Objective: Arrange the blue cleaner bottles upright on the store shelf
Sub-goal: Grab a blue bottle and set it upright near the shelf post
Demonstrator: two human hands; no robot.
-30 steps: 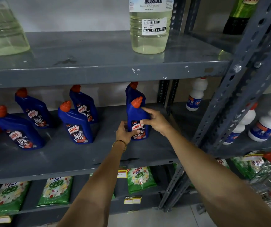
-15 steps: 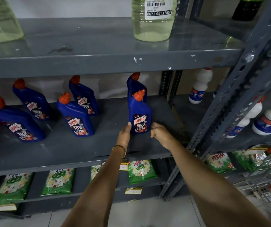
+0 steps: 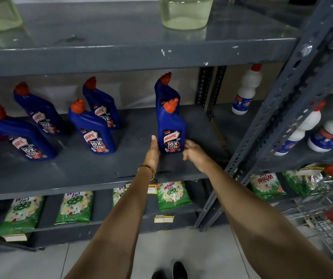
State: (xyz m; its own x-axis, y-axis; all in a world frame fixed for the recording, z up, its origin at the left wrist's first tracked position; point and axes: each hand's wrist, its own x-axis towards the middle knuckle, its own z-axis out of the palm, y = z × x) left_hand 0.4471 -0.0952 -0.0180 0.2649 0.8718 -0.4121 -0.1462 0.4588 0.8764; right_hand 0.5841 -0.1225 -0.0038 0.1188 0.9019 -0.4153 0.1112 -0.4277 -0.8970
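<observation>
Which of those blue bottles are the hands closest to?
The front blue bottle at the right end of the row, between the left hand and right hand. The other blue bottles stand farther left or behind.

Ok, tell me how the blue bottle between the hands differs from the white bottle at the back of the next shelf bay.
The blue bottle has an angled neck and a dark label; the white bottle has a straight neck and a blue label. The blue bottle stands near the front of its shelf, flanked by the left hand and right hand; the white one stands alone at the back. Both are upright with reddish caps.
</observation>
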